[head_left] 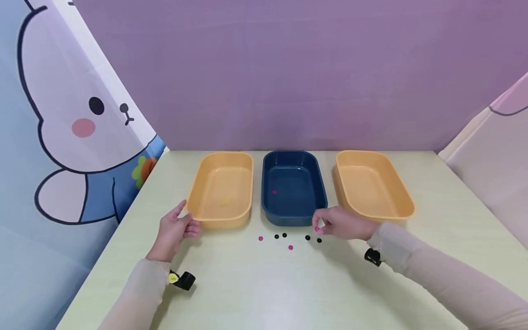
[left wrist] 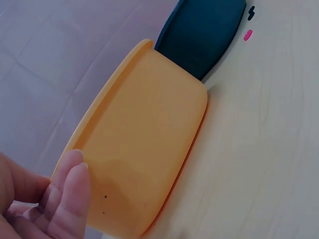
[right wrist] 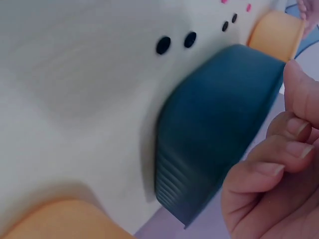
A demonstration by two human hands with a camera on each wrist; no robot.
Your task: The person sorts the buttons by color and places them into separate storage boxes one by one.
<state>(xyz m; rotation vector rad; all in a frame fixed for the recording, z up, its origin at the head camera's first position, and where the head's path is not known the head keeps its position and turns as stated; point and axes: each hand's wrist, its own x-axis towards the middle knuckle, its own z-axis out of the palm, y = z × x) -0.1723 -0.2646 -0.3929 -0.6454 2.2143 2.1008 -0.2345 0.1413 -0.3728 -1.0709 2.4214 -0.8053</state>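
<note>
My left hand (head_left: 175, 231) grips the near left corner of the left yellow tray (head_left: 222, 223); its fingers (left wrist: 75, 194) lie against the outer wall in the left wrist view. Over the near right corner of the dark blue tray (head_left: 288, 221), my right hand (head_left: 340, 223) pinches a small pink button (head_left: 316, 228) between thumb and fingertip. The curled fingers (right wrist: 259, 174) hide that button in the right wrist view. Inside the blue tray lies one pink button (head_left: 274, 192). Small yellow pieces (head_left: 225, 202) lie in the left tray.
Before the blue tray, the table holds pink buttons (head_left: 261, 238) (head_left: 290, 247) and several black buttons (head_left: 284, 235). A second yellow tray (head_left: 373, 183) stands at the right, beneath my right wrist. A purple cloth (head_left: 288, 78) hangs behind the table.
</note>
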